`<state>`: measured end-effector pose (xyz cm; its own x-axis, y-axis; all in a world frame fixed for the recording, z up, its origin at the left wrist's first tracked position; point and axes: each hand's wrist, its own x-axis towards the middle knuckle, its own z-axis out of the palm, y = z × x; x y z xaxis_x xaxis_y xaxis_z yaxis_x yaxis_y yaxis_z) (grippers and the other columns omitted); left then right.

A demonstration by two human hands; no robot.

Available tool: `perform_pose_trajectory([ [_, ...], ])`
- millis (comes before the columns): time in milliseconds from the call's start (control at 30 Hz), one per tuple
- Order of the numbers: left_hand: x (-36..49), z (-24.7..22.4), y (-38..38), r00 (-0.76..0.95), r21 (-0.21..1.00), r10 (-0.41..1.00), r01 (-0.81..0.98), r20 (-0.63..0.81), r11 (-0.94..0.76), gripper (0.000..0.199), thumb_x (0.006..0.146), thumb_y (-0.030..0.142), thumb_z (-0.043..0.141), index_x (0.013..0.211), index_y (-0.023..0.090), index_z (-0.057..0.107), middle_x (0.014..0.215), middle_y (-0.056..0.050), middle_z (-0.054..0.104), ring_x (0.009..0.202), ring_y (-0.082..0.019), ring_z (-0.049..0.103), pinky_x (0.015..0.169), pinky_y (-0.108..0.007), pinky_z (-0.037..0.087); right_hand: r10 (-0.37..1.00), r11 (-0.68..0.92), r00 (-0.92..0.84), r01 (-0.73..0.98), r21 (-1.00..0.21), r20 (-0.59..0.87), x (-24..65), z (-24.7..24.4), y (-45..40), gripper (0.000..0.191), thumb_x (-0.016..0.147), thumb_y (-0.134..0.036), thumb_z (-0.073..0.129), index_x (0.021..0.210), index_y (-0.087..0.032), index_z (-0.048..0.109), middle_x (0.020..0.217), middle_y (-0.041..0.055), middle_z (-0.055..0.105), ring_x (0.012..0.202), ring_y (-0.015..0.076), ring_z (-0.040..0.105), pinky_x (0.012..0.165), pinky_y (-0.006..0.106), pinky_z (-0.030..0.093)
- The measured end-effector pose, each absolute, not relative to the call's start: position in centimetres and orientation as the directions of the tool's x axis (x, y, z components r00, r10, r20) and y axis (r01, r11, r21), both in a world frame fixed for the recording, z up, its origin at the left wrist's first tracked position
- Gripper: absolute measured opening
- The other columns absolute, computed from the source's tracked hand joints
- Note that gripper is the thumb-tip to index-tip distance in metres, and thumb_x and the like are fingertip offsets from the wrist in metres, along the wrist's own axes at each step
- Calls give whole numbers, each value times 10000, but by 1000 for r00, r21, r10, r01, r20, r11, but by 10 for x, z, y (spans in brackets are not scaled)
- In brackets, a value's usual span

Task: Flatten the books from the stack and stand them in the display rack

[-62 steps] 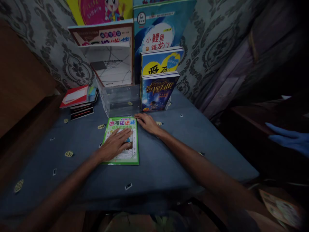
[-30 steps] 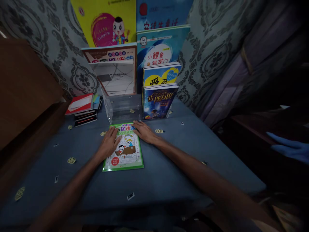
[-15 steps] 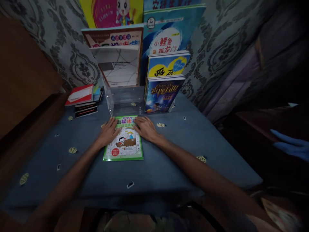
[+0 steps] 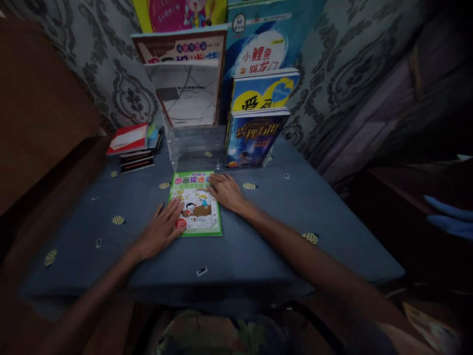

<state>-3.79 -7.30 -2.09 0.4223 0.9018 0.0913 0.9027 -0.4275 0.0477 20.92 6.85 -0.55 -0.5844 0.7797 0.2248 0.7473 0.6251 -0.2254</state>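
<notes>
A green-bordered children's picture book (image 4: 201,211) lies flat on the table, its cover facing up. My left hand (image 4: 162,229) rests at the book's lower left edge, fingers spread and partly over the cover. At the upper right corner of the same book lies my right hand (image 4: 227,191), its fingers stretched out over the edge and hiding part of the title. Neither hand grips anything. Just beyond the book stands a clear acrylic rack (image 4: 195,160) holding books, among them a dark blue one (image 4: 254,138) at the front right.
Left of the rack is a small stack with a red-and-white booklet (image 4: 129,138) on top. A grey-blue cloth (image 4: 258,256) with pineapple prints covers the table. Behind the rack hangs patterned wallpaper (image 4: 133,88). Something blue, like a glove (image 4: 449,219), shows at the far right.
My left hand has slid down from the book's upper left to its lower left, uncovering the title there. The right hand stays at the upper right corner. The view has shifted slightly.
</notes>
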Motion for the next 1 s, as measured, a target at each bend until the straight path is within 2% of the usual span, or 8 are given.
perform_pose_trajectory([
  [100,-35,-21,-82,413,36,906,908,94,-417,643,1075,518,202,1609,159,194,1658,-154,268,1557,-247,186,1236,-502,230,782,623,-594,754,-210,188,209,-5,65,439,1036,-301,418,1395,-100,571,1504,167,534,1435,256,451,1214,469,288],
  [233,-34,-17,-81,414,43,908,908,67,-417,652,1072,531,211,1607,159,204,1660,-152,264,1557,-252,184,1237,-501,228,765,643,-630,739,-200,134,209,-6,49,558,1044,-358,383,1495,-34,436,1590,205,391,1517,292,307,1239,534,229],
  [333,-34,-16,-80,403,63,913,911,63,-407,647,1070,534,211,1604,169,220,1662,-141,266,1556,-250,192,1237,-497,231,717,695,-687,689,-205,123,209,-10,27,614,1038,-414,387,1514,-26,404,1608,217,343,1540,299,241,1254,538,193],
  [500,-33,-19,-81,395,76,915,913,89,-401,640,1065,533,226,1596,177,255,1650,-137,301,1548,-250,228,1236,-502,235,597,797,-781,551,-248,183,203,-19,-8,606,1035,-424,377,1533,-77,395,1624,180,329,1548,269,216,1268,500,193],
  [633,-32,-23,-81,387,67,915,916,115,-396,627,1067,516,230,1594,175,262,1649,-135,304,1551,-248,217,1235,-501,232,550,829,-817,507,-238,174,186,-20,-4,583,1040,-380,363,1526,-58,399,1619,189,333,1542,267,237,1272,483,194],
  [767,-33,-24,-81,391,60,914,915,105,-398,627,1068,514,228,1598,182,254,1652,-131,300,1549,-247,225,1234,-493,232,576,811,-802,536,-235,157,164,-13,25,571,1047,-383,367,1518,-63,413,1607,183,364,1533,256,267,1263,465,221],
  [1000,-32,-24,-81,380,54,919,921,103,-386,628,1069,513,225,1604,187,243,1655,-125,289,1547,-250,231,1229,-502,247,708,700,-694,666,-259,128,159,-5,64,609,1032,-392,428,1520,-28,396,1604,198,368,1528,264,283,1257,433,220],
])
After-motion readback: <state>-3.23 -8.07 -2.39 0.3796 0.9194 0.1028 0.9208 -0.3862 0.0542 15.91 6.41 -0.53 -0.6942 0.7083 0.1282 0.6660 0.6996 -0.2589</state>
